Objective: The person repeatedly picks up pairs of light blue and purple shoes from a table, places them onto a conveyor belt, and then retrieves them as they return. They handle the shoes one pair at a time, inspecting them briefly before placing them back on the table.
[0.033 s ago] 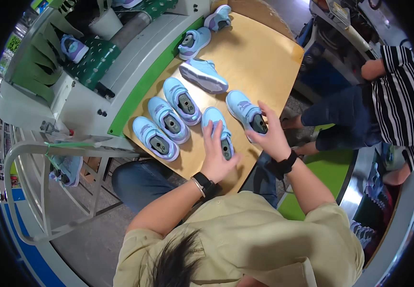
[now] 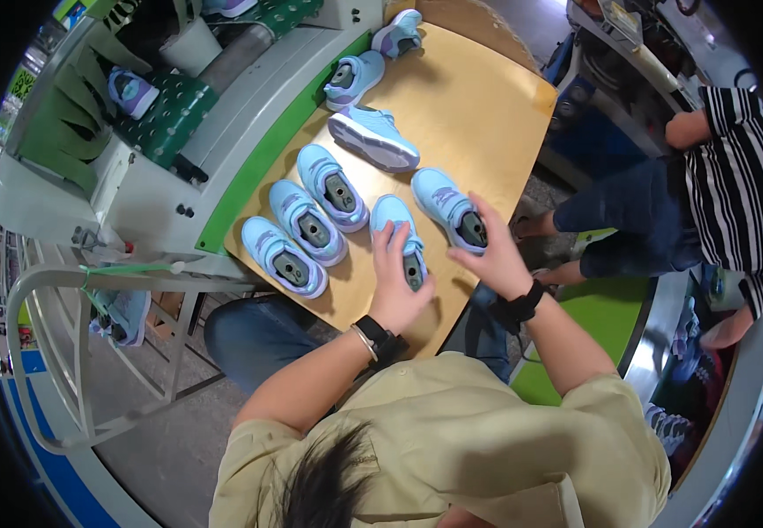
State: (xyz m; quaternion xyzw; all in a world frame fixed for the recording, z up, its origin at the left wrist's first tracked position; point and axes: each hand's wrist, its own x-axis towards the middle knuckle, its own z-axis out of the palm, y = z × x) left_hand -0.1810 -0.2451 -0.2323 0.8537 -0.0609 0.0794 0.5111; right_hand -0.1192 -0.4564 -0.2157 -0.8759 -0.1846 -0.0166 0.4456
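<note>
My left hand (image 2: 399, 283) lies over the heel half of a light blue shoe (image 2: 391, 213), fingers along one side and thumb on the other. At its right, my right hand (image 2: 499, 255) holds a matching shoe (image 2: 437, 194) near the heel, its collar between thumb and fingers. Dark grey pieces fill the openings of both shoes. On the left, three more blue shoes stand in a slanting row: a near one (image 2: 269, 239), a middle one (image 2: 291, 204) and a far one (image 2: 320, 167). Beyond them, another shoe (image 2: 372, 136) rests on its side, showing its sole.
The wooden tabletop (image 2: 478, 97) has a green edge strip (image 2: 262, 154) along the machine. Two shoes stand farther back, one blue (image 2: 359, 77) and one smaller-looking (image 2: 396, 35). A green conveyor belt (image 2: 170, 114) carries a shoe (image 2: 133, 92). At right stands a person in a striped shirt (image 2: 733, 176).
My right hand's fingers have come slightly inward and left along the right shoe, which has shifted a little left. The other shoes stay in place as the view moves slightly.
</note>
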